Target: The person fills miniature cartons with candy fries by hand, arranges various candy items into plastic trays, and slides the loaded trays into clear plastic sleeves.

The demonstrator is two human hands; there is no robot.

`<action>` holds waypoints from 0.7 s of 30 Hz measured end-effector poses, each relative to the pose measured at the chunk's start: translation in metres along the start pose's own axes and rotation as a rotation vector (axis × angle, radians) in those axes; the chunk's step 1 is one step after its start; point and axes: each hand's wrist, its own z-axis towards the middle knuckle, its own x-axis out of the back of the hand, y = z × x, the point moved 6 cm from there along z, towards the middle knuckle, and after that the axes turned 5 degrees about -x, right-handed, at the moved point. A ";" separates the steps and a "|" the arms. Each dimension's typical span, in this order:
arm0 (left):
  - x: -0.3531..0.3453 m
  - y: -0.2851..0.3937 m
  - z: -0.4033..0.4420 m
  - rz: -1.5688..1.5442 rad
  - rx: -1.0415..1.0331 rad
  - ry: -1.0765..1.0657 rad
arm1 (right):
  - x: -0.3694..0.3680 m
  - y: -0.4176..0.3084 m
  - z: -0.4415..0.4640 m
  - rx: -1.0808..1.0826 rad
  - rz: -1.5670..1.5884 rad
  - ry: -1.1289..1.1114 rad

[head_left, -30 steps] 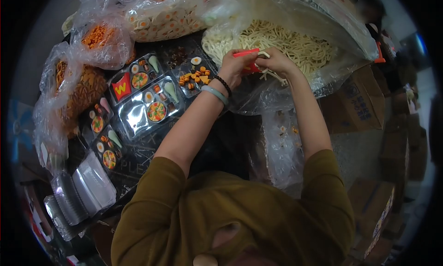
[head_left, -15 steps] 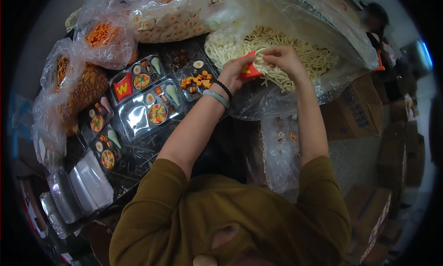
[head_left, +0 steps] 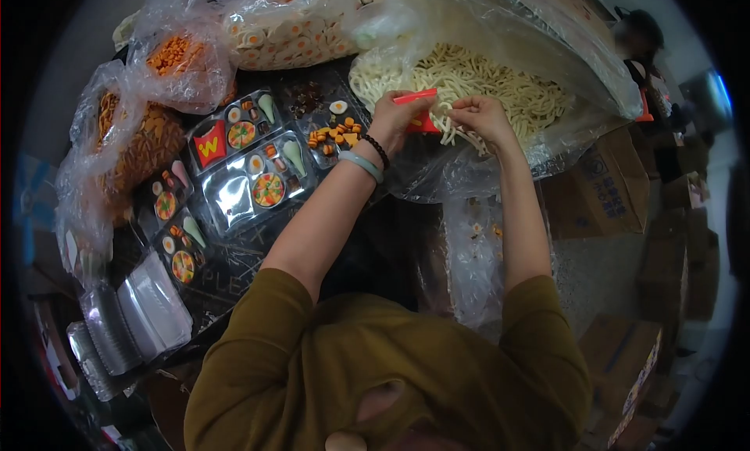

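Note:
My left hand [head_left: 391, 124] is closed on a small red packet [head_left: 423, 123] with a yellow mark, at the near left edge of the open bag. Just right of it, my right hand [head_left: 482, 121] pinches pale, fry-like sticks [head_left: 447, 127] beside the packet. Behind both hands, a heap of the same pale sticks [head_left: 500, 84] lies in a large clear bag [head_left: 574, 56]. Left of my hands, clear trays [head_left: 226, 197] hold miniature food pieces, and one compartment has a red W packet [head_left: 209, 144].
Bags of orange bits [head_left: 173, 56], brown pieces [head_left: 148, 150] and egg-like pieces [head_left: 289, 41] line the back and left. Stacked clear plastic lids [head_left: 156, 304] lie at the lower left. Cardboard boxes [head_left: 598, 185] stand at the right; another person [head_left: 641, 37] is at the far right.
The packet in my left hand has tilted, showing its red upper edge. My right hand moved over the heap and back beside the packet, now pinching sticks.

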 end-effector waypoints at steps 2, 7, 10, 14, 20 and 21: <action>-0.004 -0.008 0.001 0.011 -0.016 -0.031 | -0.015 -0.004 0.002 0.019 0.024 -0.044; -0.003 -0.016 0.000 -0.333 0.146 -0.144 | -0.030 -0.022 -0.002 0.061 0.088 -0.106; 0.001 -0.021 0.000 -0.347 0.241 -0.120 | -0.015 -0.037 0.005 0.205 -0.086 0.059; -0.010 -0.013 -0.008 -0.402 0.288 -0.214 | -0.012 -0.040 0.010 0.327 -0.307 0.049; -0.007 -0.014 -0.010 -0.365 0.281 -0.214 | -0.018 -0.064 -0.010 0.514 -0.544 0.205; -0.007 -0.014 -0.011 -0.354 0.279 -0.222 | -0.013 -0.067 -0.011 0.516 -0.425 0.265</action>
